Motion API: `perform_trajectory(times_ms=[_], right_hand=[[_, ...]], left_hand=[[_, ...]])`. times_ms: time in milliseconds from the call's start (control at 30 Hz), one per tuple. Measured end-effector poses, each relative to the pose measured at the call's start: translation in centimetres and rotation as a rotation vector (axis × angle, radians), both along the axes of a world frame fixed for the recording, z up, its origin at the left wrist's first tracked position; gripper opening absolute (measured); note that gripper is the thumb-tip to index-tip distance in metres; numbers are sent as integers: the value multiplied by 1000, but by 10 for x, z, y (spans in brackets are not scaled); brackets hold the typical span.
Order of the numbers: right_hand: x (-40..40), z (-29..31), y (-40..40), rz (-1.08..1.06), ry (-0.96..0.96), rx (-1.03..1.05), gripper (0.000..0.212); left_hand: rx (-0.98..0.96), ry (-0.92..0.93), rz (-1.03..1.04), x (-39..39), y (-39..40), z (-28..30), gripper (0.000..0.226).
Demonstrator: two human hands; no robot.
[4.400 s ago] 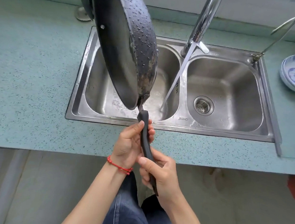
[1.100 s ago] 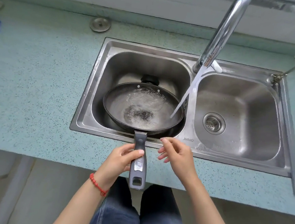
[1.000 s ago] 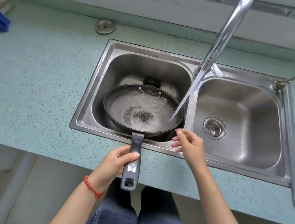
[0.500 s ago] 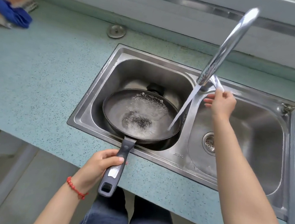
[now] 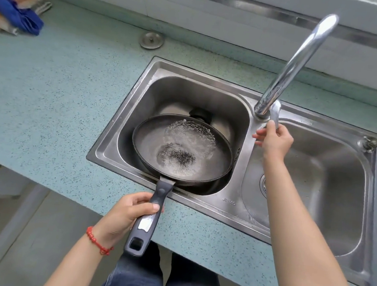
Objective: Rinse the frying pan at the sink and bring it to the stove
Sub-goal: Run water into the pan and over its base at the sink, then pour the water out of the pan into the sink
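Gripping the frying pan [image 5: 182, 151] handle, the left hand [image 5: 127, 214] is closed; right hand [image 5: 275, 140] pinches the tap lever [image 5: 275, 112]. Pooled water may spill if tilted.

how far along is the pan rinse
Done: the frying pan sits over the left basin holding water, with no stream from the faucet. In hand: left hand grips the handle; right hand is on the faucet lever. Left: tip the water out, carry it to the stove.

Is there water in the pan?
Yes, some. The pan, held level over the left basin by the left hand, has a shallow, bubbly pool on its bottom. No stream shows from the tap.
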State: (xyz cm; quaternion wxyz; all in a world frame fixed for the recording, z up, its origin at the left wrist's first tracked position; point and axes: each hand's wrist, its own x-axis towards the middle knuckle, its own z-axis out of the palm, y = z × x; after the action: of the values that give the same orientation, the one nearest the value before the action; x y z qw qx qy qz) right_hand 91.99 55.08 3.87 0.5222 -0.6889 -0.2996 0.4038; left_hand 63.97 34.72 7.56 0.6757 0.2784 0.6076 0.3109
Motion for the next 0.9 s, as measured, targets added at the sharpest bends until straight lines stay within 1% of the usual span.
perform_trajectory(times_ms=[133,267,333,467,600,667,767,833,900], right_hand=[[-18,-1,1,-30,45,-19,29],[-17,4,-2,-16,29,-51,28],[-17,6,-8,5,31,-77,26],[-31,10,-39,50,23,-116,20],[-59,22,-88,120,11,-113,17],[-78,32,-115,184,-11,-109,16],[-108,48,-155,299,-91,-116,15],[-127,59,-180,380,-181,-156,12],[-142,68,-201,418,-234,-224,7]], left_hand=[[0,-5,-22,-1,1,1,29],[-12,-19,-23,-1,1,0,30],[-13,-19,-42,-2,2,0,38],[-12,18,-107,-5,3,0,69],[-6,30,-160,-7,8,2,79],[3,18,-188,-8,10,3,73],[22,-13,-246,-12,12,0,48],[29,-21,-283,-14,14,-5,28],[33,-43,-293,-16,15,-9,15]])
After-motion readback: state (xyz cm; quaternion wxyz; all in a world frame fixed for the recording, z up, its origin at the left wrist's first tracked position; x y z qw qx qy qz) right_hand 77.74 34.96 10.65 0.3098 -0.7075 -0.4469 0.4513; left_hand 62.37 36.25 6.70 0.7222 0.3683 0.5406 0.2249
